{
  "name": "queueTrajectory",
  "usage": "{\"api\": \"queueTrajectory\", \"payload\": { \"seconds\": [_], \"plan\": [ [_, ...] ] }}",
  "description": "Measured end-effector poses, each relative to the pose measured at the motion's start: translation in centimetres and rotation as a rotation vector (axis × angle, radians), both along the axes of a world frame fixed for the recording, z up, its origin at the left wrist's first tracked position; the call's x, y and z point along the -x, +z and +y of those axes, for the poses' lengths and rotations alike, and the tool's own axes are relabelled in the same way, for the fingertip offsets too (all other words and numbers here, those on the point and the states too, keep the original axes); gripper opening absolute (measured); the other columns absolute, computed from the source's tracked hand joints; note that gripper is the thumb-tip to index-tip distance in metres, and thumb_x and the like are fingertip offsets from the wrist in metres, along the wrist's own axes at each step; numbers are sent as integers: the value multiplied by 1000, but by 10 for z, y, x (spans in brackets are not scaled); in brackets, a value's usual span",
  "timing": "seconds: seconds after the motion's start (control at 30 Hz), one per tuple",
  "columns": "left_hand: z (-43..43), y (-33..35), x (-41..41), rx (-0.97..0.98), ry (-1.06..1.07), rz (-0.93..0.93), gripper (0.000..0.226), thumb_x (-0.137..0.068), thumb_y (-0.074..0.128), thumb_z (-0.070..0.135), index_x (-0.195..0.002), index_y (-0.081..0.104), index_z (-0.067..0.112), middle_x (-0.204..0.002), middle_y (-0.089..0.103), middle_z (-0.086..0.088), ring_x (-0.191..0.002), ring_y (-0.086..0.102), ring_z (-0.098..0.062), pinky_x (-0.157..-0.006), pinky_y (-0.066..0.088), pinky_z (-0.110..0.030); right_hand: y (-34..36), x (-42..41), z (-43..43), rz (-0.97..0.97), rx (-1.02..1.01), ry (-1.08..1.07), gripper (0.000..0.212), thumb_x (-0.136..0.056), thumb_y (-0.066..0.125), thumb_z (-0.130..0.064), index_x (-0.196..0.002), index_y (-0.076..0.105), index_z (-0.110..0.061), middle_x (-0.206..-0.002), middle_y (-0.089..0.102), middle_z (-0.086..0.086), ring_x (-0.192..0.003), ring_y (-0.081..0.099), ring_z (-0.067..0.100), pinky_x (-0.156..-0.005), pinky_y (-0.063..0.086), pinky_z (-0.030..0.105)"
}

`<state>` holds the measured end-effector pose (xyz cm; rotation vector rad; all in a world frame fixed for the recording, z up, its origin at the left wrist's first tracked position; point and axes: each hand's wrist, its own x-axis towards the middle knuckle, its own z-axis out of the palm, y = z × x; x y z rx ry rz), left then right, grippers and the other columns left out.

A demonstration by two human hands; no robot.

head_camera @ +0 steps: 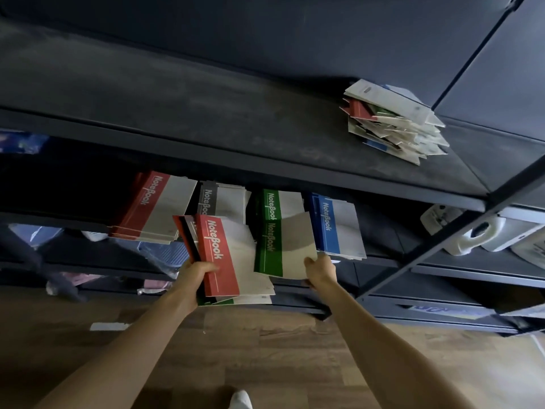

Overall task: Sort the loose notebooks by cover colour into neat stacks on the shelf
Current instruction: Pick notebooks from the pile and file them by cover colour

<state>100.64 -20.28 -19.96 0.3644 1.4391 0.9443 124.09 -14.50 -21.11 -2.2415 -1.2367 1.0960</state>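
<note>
My left hand grips a bundle of notebooks with a red-banded one on top; black and green covers show beneath it. My right hand pinches the near edge of a single green notebook, which lies partly over the green stack. On the same lower shelf sit a red stack, a grey stack and a blue stack. A messy pile of mixed loose notebooks lies on the upper shelf board at the right.
The dark metal shelf frame has a diagonal post at the right. White plastic items sit on the lower shelf beyond it. Lower shelves hold packaged goods. Wooden floor lies below, with my shoe at the bottom edge.
</note>
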Motion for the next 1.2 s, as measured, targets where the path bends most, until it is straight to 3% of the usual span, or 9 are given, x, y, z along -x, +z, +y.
{"api": "queueTrajectory", "payload": {
  "seconds": [0.17, 0.33, 0.53, 0.67, 0.77, 0.87, 0.97, 1.07, 1.2],
  "plan": [
    [14, -6, 4, 8, 74, -23, 45, -88, 53, -1, -131, 45, 12, -100, 61, -9, -89, 58, -27, -67, 46, -35, -9, -6, 47, 198, -8, -150, 20, -99, 36, -10, -117, 44, -11, -104, 57, 14, -56, 60, 21, -32, 40, 17],
    [25, -9, 7, 20, 149, -48, 42, -88, 53, -3, -126, 45, 13, -106, 60, -12, -95, 56, -30, -79, 46, -42, -24, -2, 86, 417, 82, -298, 27, -96, 35, 1, -113, 47, -18, -116, 50, 13, -107, 57, 39, -51, 56, 36],
    [27, -10, 4, -4, 161, -21, 51, -85, 50, -9, -131, 43, 12, -101, 60, -9, -89, 57, -26, -67, 46, -36, -42, -6, 111, 383, 95, -316, 16, -95, 37, 7, -101, 47, -3, -102, 50, 18, -80, 60, 33, -64, 54, 37],
    [31, -14, 2, -4, 138, -23, 56, -86, 50, -9, -136, 39, 12, -110, 59, -11, -90, 58, -25, -67, 46, -36, -52, -9, 113, 116, 110, -164, 8, -90, 45, 3, -85, 52, 2, -94, 58, 20, -68, 59, 28, -73, 56, 42],
    [35, -16, -2, 0, 135, -40, 60, -85, 53, -8, -138, 37, 15, -122, 57, -13, -94, 58, -26, -68, 47, -37, -41, -1, 110, -154, 122, 78, 21, -88, 46, -3, -107, 56, -2, -111, 56, 17, -86, 59, 29, -73, 52, 34],
    [40, -15, -10, 15, 148, -50, 60, -83, 56, -8, -137, 39, 14, -123, 57, -14, -99, 56, -30, -76, 46, -41, -23, 21, 101, 50, 271, 274, 12, -97, 46, -16, -95, 53, -6, -79, 54, 7, -68, 54, 19, -59, 49, 29],
    [43, -13, -21, 23, 154, -63, 57, -83, 58, -8, -133, 42, 12, -127, 56, -16, -109, 54, -35, -85, 44, -45, -17, 45, 84, 278, 423, 442, 20, -90, 58, -32, -92, 53, -12, -79, 52, 3, -69, 51, 17, -60, 47, 26],
    [42, -13, -25, 12, 161, -55, 57, -83, 60, -6, -134, 43, 14, -128, 56, -15, -115, 53, -36, -85, 43, -43, -28, 55, 76, 266, 281, 464, 15, -82, 65, -28, -90, 57, -17, -88, 58, 1, -74, 55, 15, -66, 50, 28],
    [39, -12, -26, -11, 167, -27, 55, -84, 61, -2, -134, 44, 14, -129, 56, -15, -118, 52, -37, -93, 41, -47, -29, 57, 72, 165, 77, 465, 35, -81, 63, -20, -114, 55, -10, -95, 61, 4, -90, 64, 22, -79, 55, 31]
  ]
}}
